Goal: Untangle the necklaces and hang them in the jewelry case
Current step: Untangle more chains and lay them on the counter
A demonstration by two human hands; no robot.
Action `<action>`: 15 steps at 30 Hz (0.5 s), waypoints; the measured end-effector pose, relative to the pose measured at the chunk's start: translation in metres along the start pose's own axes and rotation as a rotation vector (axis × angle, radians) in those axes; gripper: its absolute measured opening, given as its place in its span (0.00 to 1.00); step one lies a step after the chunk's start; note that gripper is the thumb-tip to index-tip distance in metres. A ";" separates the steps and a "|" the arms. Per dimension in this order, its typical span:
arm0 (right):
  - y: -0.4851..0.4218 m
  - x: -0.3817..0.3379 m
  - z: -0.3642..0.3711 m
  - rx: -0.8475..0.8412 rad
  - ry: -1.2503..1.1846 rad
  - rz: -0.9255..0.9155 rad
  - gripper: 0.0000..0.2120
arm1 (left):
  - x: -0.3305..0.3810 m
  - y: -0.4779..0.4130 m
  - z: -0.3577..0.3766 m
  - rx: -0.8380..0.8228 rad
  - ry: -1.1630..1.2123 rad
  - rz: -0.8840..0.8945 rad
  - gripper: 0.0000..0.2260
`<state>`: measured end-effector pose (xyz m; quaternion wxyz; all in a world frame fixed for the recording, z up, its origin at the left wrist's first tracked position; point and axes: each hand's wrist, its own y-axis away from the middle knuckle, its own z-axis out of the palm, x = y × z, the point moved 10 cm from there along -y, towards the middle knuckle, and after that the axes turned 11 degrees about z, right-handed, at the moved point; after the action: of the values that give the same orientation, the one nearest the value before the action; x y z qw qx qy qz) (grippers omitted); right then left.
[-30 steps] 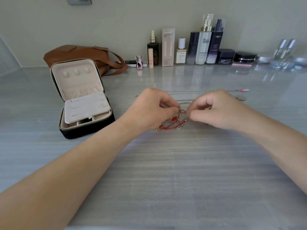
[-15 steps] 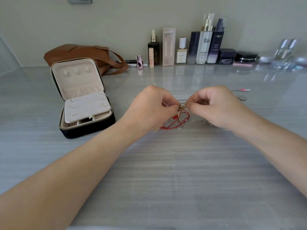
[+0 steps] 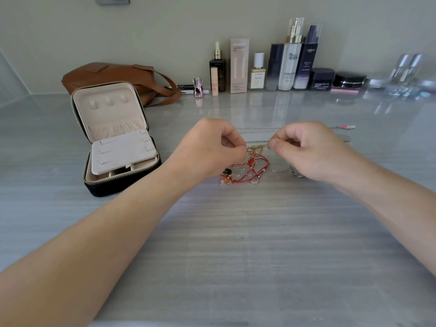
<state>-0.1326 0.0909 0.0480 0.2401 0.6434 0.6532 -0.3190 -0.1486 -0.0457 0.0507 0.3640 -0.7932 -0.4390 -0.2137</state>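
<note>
1. The left hand and the right hand each pinched the gold chain between thumb and forefinger, the other fingers curled in. Only a short stretch of chain showed between the two pinches. So close a hold probably served to pick at one knot and not to pull the whole length.
2. Just below the pinches, the chain ran down into a red cord with small charms. This heap rested on the surface near its middle, which likely took weight off the knot.
3. A silver piece lay under the heel of the right hand. I could not tell whether it was joined to the tangle.
4. Behind the hands, toward the far edge, a silver chain lay stretched straight, ending in a pink charm on the right. Laid out so, it seemed set apart to avoid snagging again.
5. The jewelry case stood open toward the left edge, well apart from the tangle. Its lid was upright and its hooks were bare, so nothing hung there yet.
6. A brown bag and a row of bottles lined the far edge.
</note>
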 end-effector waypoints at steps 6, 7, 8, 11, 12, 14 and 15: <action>-0.002 0.006 0.004 -0.059 -0.164 0.059 0.10 | 0.003 0.000 -0.003 0.011 0.026 -0.001 0.09; -0.003 0.006 0.007 -0.088 -0.225 0.069 0.10 | 0.003 0.001 -0.003 0.013 0.065 -0.011 0.09; -0.003 0.006 0.010 -0.118 -0.286 0.079 0.11 | 0.003 0.002 0.000 0.014 0.126 -0.027 0.09; -0.005 0.007 0.012 -0.146 -0.407 0.091 0.12 | -0.001 0.003 0.009 0.008 0.287 -0.083 0.08; -0.005 0.008 0.012 -0.141 -0.424 0.092 0.12 | -0.003 0.003 0.011 0.006 0.309 -0.100 0.07; -0.005 0.009 0.014 -0.143 -0.443 0.108 0.12 | -0.006 0.003 0.016 -0.007 0.353 -0.131 0.08; -0.004 0.009 0.015 -0.148 -0.449 0.115 0.12 | -0.007 0.003 0.018 -0.018 0.371 -0.142 0.09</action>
<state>-0.1387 0.0864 0.0321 0.4435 0.5732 0.5674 -0.3909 -0.1494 -0.0369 0.0328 0.4156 -0.7105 -0.4173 -0.3851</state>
